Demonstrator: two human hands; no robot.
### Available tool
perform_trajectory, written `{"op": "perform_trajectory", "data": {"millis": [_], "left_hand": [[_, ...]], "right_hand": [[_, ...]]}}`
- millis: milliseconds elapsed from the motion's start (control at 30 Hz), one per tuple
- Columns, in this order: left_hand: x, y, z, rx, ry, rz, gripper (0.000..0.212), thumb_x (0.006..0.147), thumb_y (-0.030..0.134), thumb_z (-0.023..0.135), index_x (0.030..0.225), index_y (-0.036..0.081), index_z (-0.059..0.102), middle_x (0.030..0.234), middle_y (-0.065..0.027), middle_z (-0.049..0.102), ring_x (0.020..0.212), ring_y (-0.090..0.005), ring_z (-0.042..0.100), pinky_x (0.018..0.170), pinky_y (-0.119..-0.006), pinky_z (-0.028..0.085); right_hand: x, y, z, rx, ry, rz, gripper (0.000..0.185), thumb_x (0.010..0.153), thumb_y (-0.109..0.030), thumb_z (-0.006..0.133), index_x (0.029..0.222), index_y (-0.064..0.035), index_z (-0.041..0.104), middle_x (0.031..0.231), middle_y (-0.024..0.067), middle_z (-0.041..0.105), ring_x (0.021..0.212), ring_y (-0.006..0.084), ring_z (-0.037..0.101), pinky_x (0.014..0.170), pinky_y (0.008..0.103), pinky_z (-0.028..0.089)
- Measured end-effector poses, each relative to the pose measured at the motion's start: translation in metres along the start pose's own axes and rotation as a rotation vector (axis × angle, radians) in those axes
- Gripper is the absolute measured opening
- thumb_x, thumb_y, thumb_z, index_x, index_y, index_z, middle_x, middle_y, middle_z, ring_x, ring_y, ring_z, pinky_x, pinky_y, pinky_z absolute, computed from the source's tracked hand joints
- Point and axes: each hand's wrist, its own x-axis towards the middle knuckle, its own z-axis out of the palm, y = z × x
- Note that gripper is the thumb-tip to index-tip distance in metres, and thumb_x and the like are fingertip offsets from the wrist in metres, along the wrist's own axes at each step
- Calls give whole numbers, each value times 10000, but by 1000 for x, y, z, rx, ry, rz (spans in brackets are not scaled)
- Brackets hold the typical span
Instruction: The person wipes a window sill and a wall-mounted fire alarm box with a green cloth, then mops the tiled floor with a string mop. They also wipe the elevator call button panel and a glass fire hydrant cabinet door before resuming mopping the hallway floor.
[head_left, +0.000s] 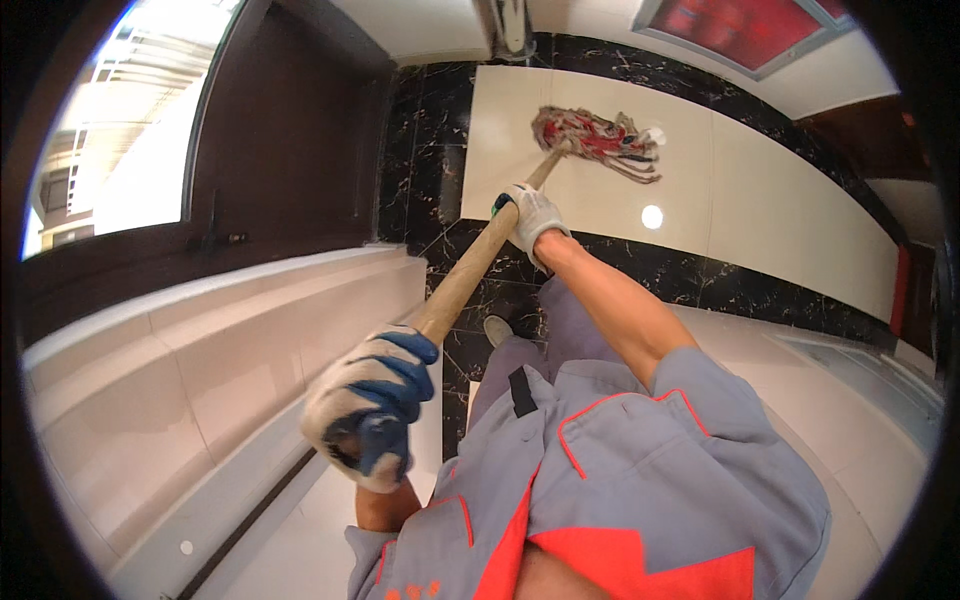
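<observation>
My left hand (371, 409), in a white work glove with blue coating, is wrapped around the upper end of a wooden mop handle (469, 274). Farther down the shaft, my right hand (530, 214) grips it in a similar white glove. The handle slants away from me to a string mop head (596, 142) of grey and red strands. That head lies spread on cream floor tiles (757, 202), with several loose strands trailing to the right. My fingers hide parts of the handle.
Black marble-look tile (660, 259) borders the cream floor. A dark door (300, 127) and a window (142, 127) are at the left, above a pale tiled ledge (240, 322). A metal post (512, 30) stands at the far wall, near a red framed panel (739, 30). My shoe (497, 330) is below the handle.
</observation>
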Motion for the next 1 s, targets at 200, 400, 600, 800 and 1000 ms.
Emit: {"op": "perform_trajectory", "data": {"millis": [200,400,600,800,1000], "left_hand": [[-72,23,-45,181,110,71,370,910,420,614,773,147,406,675,-14,378,654,-204,420,714,-414,375],[-142,68,-116,234,301,75,362,932,410,589,769,150,397,675,-11,366,649,-197,403,708,-410,373],[-194,114,-178,26,460,62,316,1031,293,418,747,179,340,669,22,274,648,-165,303,721,-377,322],[-241,90,-188,-108,627,-7,352,1043,330,428,719,218,344,635,29,295,596,-151,315,705,-382,334],[-208,93,-116,35,523,13,350,982,366,519,750,170,345,635,17,302,577,-170,313,682,-394,308]], "right_hand": [[-1,-46,104,-34,-147,-248,414,734,-207,811,1110,-105,668,1173,163,645,1085,370,651,937,434,539],[-76,-144,174,-100,-365,-259,427,686,-200,850,1062,-118,665,1147,145,642,1083,345,657,947,410,550],[-157,-200,171,-122,-618,-265,281,753,-165,777,1020,-109,707,1059,148,724,1042,331,690,890,417,566],[-182,-160,150,-206,-686,-315,319,767,-191,750,1071,-117,688,1104,131,694,1041,339,684,882,439,563],[-172,-133,127,-256,-550,-243,352,744,-213,778,1073,-146,670,1113,114,651,1019,334,683,852,442,567]]}}
